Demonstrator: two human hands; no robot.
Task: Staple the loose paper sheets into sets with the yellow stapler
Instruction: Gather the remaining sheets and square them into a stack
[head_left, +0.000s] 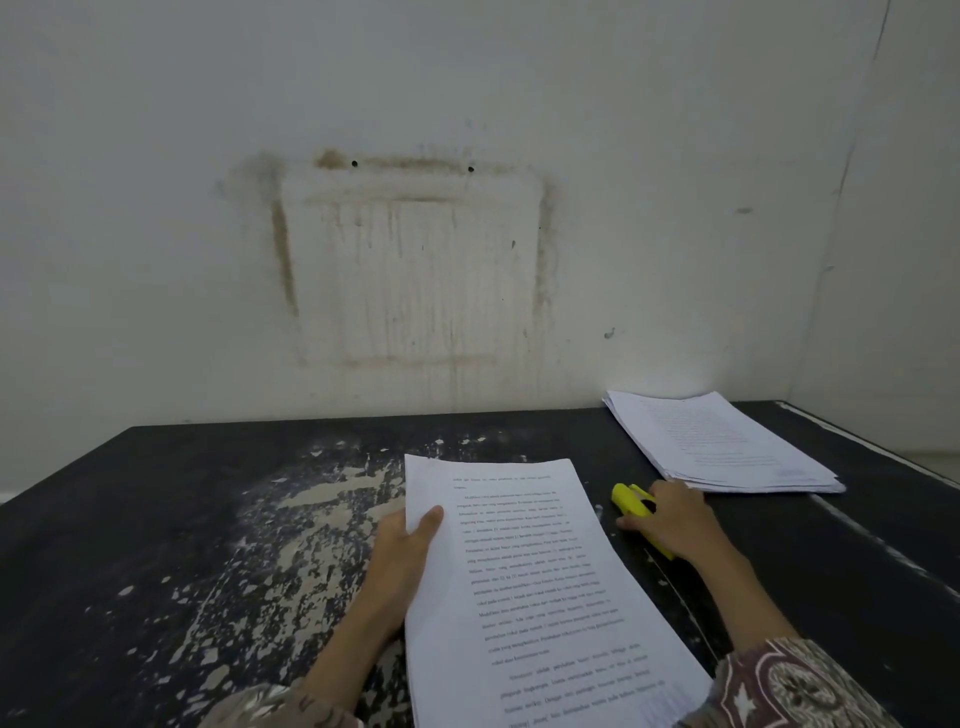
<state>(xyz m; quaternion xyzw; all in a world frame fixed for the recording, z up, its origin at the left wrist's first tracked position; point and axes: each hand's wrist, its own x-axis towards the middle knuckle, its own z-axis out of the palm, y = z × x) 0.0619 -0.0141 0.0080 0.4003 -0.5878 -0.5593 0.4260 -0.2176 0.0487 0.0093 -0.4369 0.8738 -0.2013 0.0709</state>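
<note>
1 head-worn view looks forward and down, close over the black table (156, 519), facing a wall (467, 104).

Left hand: your left hand (402, 545) grips the left edge of a set of printed sheets (524, 587), thumb on top.
Right hand: your right hand (670, 519) rests over the yellow stapler (631, 501), fingers curled round it.
Stapler: it lies on the table (156, 519), just right of the sheets.
Stack: a paper pile (722, 441) sits at the far right, by the stained wall (415, 260).
Sleeves: you wear patterned sleeves (789, 686).
</note>
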